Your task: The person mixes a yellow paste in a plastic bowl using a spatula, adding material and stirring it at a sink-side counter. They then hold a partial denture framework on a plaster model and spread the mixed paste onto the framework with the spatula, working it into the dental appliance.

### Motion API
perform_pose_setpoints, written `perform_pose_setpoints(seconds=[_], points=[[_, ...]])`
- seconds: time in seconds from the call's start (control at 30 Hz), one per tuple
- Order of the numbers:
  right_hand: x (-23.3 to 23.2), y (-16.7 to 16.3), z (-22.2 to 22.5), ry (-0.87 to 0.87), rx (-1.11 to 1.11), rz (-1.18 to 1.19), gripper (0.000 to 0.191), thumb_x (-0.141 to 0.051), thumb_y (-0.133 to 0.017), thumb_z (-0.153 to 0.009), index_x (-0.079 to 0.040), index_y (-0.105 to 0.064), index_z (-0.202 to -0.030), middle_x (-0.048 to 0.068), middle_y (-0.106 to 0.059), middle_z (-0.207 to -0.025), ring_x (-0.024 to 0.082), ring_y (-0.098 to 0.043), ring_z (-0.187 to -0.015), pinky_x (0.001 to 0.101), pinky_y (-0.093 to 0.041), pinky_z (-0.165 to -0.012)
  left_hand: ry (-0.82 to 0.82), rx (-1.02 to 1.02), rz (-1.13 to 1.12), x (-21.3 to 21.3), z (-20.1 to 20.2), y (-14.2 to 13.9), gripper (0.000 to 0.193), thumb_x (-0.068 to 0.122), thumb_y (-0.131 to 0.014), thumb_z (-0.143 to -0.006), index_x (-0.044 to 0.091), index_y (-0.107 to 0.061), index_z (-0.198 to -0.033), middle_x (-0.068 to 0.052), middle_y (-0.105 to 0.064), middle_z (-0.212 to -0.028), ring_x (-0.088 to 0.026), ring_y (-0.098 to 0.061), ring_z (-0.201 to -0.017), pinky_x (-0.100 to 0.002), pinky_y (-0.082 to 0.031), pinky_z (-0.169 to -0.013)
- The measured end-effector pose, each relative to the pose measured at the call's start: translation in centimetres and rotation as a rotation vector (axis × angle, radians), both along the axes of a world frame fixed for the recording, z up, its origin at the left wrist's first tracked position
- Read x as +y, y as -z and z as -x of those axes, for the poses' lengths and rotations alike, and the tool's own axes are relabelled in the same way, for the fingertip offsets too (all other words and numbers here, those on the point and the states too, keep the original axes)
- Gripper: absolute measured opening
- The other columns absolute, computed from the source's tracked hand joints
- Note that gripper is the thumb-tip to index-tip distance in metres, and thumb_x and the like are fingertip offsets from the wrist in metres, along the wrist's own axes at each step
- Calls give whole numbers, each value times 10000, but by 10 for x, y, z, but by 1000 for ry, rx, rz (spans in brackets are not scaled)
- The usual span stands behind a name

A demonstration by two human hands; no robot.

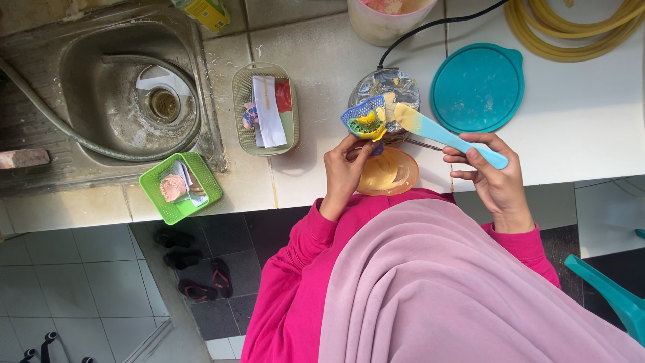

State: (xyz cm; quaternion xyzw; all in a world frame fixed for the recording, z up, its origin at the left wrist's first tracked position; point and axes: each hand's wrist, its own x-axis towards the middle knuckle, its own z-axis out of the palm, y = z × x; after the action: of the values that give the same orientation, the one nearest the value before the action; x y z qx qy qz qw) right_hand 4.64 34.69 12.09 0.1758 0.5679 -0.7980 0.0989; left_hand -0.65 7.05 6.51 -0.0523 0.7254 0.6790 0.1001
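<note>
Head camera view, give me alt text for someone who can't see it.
Seen from above, a person's left hand holds a blue perforated tray while the right hand spreads yellow paste into it with a light blue spatula, over a tiled counter beside a steel sink.

Counter layout, sink to the left and lid to the right

The left hand [344, 171] is holding a perforated tray [363, 119] over a bowl [388, 172] at the counter [578, 128] edge, while the right hand [494, 176], to its right, is holding a spatula [443, 134] touching the tray. A round lid [478, 87] is lying behind the right hand, with a coiled hose [571, 30] beyond. Two baskets [265, 107] are sitting left of the hands, beside the sink [80, 74].
</note>
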Motion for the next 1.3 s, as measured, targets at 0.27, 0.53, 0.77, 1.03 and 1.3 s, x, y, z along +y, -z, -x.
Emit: perform_pose_setpoints(seconds=[0.27, 0.53, 0.77, 1.03, 1.3], points=[[-32, -9, -2, -74, 238, -290, 351, -135, -621, -1057, 42, -613, -1360, 208, -701, -1230, 284, -713, -1179, 370, -676, -852, 5, -49, -118, 4, -5, 19, 238, 9, -720, -932, -90, -682, -1144, -135, -788, -1027, -157, -785, -942, -251, -628, -784], [-41, -20, -2, -127, 337, -494, 283, -48, -636, -1044, 27, -660, -1315, 177, -722, -1208, 236, -727, -1128, 337, -672, -857, -2, -85, -37, 5, -2, 21, 238, 20, -741, -919, -92, -682, -1121, -123, -784, -977, -127, -777, -858, -231, -609, -719], [-46, -19, -4, -161, 436, -590, 285, 20, -657, -1010, -9, -678, -1292, 166, -707, -1231, 237, -727, -1127, 338, -627, -860, -3, -60, -29, 6, -1, 19, 250, 13, -735, -916, -97, -677, -1134, -138, -778, -998, -137, -776, -862, -237, -614, -722], [-50, -15, -7, -184, 513, -731, 289, 50, -680, -982, -15, -690, -1264, 179, -701, -1256, 248, -730, -1126, 326, -619, -874, -2, -53, -52, 7, 0, 18, 253, 20, -731, -922, -98, -672, -1137, -138, -774, -1012, -148, -781, -876, -243, -620, -726], [-47, -24, -9, -210, 590, -1017, 329, 20, -764, -913, -77, -739, -1225, 123, -739, -1214, 254, -732, -1123, 337, -631, -917, -2, -69, -55, 6, 1, 15, 251, 41, -744, -921, -105, -665, -1109, -141, -767, -982, -161, -786, -866, -242, -623, -710]])
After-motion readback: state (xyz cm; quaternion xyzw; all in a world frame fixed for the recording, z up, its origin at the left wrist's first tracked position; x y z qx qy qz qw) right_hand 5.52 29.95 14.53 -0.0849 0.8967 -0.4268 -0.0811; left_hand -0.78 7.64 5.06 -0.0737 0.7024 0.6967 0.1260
